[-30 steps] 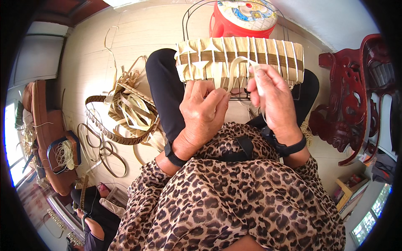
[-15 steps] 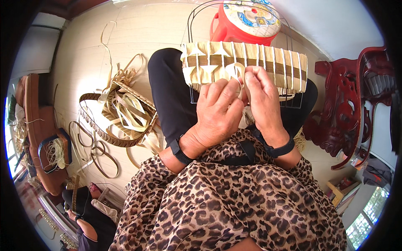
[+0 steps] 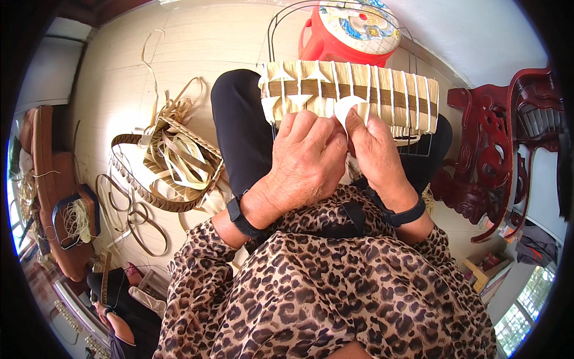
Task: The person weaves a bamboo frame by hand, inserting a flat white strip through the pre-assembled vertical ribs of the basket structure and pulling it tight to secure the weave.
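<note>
A partly woven basket panel (image 3: 382, 90) of pale strips with a brown band, built on a wire frame (image 3: 412, 143), rests on my lap. My left hand (image 3: 305, 161) presses against its lower edge, fingers curled over the weave. My right hand (image 3: 373, 149) sits beside it, pinching a pale flat strip (image 3: 347, 107) that loops up in front of the panel. Both wrists wear black bands. My leopard-print sleeves fill the lower picture.
A red plastic stool (image 3: 353, 30) stands behind the panel. A loose pile of strips and woven bands (image 3: 173, 161) lies on the tiled floor at left. A carved dark red chair (image 3: 496, 155) is at right. Another person (image 3: 119, 305) sits at lower left.
Both hands have closed together at the panel's lower edge. The right hand has bent the pale strip into a loop, and the panel sits a little further right in view.
</note>
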A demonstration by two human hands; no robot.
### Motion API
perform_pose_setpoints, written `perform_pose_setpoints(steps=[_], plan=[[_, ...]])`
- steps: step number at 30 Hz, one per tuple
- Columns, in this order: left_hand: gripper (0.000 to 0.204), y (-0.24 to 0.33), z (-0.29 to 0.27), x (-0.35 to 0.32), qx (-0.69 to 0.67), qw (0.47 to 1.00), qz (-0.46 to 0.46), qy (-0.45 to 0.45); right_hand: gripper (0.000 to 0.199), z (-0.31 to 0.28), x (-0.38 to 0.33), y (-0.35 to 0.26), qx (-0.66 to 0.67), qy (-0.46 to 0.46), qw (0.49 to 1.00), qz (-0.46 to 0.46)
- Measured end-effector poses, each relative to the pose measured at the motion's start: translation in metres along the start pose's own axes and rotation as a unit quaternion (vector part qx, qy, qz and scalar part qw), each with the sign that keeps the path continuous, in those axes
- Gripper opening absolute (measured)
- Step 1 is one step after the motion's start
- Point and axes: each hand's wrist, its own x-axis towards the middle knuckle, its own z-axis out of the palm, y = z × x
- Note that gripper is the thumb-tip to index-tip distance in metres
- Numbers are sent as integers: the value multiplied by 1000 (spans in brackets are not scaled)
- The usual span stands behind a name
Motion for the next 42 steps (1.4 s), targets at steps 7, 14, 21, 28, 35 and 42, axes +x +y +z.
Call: perform_pose_setpoints(steps=[7, 14, 21, 28, 35, 42], plan=[[18, -11, -16, 9, -160, 984, -46, -66, 33, 8, 4, 11, 194, -17, 981, 17], [38, -43, -28, 35, -183, 978, -83, -58, 35, 1, 10, 3, 243, -117, 961, 69], [38, -53, -28, 51, -286, 932, -102, -199, 37, -1, 12, 1, 220, -155, 961, 66], [23, -45, -26, 60, -376, 855, -279, -223, 20, -13, 12, 0, 233, -154, 958, 65], [21, -48, -18, 64, -287, 894, -278, -204, 24, -14, -1, -1, 113, 43, 990, -68], [21, -42, -12, 74, -271, 894, -295, -201, 20, -8, 2, 1, 56, 100, 992, -47]])
